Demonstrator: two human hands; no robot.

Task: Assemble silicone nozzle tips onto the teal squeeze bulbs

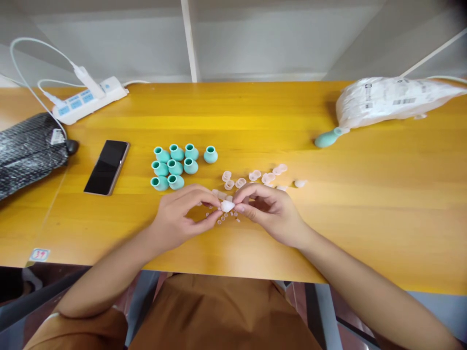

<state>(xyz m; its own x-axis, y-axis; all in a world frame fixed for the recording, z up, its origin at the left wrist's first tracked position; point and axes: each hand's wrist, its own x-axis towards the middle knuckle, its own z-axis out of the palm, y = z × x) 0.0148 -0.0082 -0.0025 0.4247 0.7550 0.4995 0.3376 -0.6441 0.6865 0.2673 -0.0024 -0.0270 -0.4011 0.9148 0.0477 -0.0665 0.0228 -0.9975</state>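
Between my fingertips, above the middle of the table, is a small white cone-shaped plastic piece (228, 206). My left hand (186, 214) pinches its left end with thumb and forefinger. At its right end my right hand (272, 211) pinches it the same way. Beneath and around the fingers lie tiny clear rings (219, 222), partly hidden by the hands. Several translucent round caps (240, 183) are scattered just behind. A similar white tipped piece (300, 183) rests to the right of my right hand.
Several teal rubber bulbs (175, 167) stand in rows at left centre, openings up. Farther left are a phone (107, 167), a black wrapped package (32, 150) and a power strip (91, 99) with cables. A plastic bag (394, 103) and a teal bulb (327, 138) lie at back right.
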